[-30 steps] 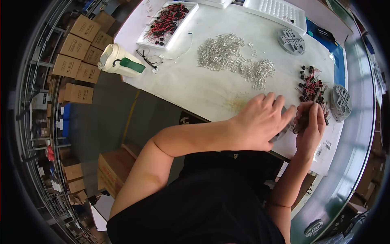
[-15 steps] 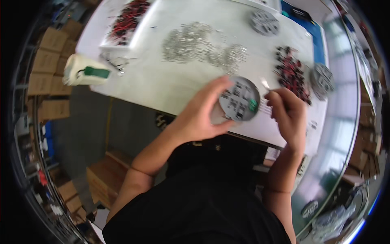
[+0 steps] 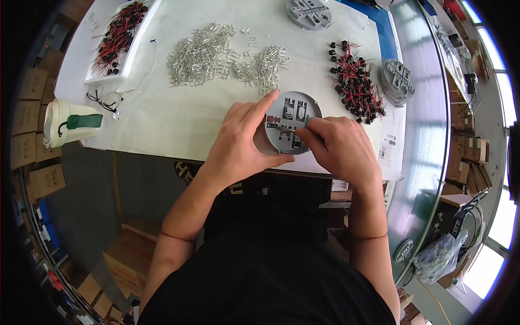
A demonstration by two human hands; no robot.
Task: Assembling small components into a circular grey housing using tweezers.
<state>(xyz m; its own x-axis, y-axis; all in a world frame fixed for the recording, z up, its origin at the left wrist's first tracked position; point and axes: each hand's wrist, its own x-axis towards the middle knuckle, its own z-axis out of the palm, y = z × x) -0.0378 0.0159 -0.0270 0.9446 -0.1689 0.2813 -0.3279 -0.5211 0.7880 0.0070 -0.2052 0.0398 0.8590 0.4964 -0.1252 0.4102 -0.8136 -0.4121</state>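
A round grey plastic base (image 3: 295, 118), with slots and metal parts in its face, is gripped at its left rim by my left hand (image 3: 234, 140), thumb along the near side. Over that face, my right hand (image 3: 346, 145) has its fingers pinched around a thin metal piece (image 3: 287, 129) whose tip points into a slot. The fingers hide most of the piece and the right part of the base. A bit of green shows beside them. Beyond the base, U-shaped metal clips (image 3: 200, 57) lie in a loose heap.
Black buzzer-like parts with red wires (image 3: 355, 81) lie to the right. More fill a white tray (image 3: 86, 78) at far left. Two grey bases (image 3: 309, 13) (image 3: 398, 81) rest toward the far side and right edge. A cream container (image 3: 57, 122) stands at the left edge.
My right hand has moved left, bringing the small piece from beside the base onto its face. My left hand still holds the base. The whole view has shifted.
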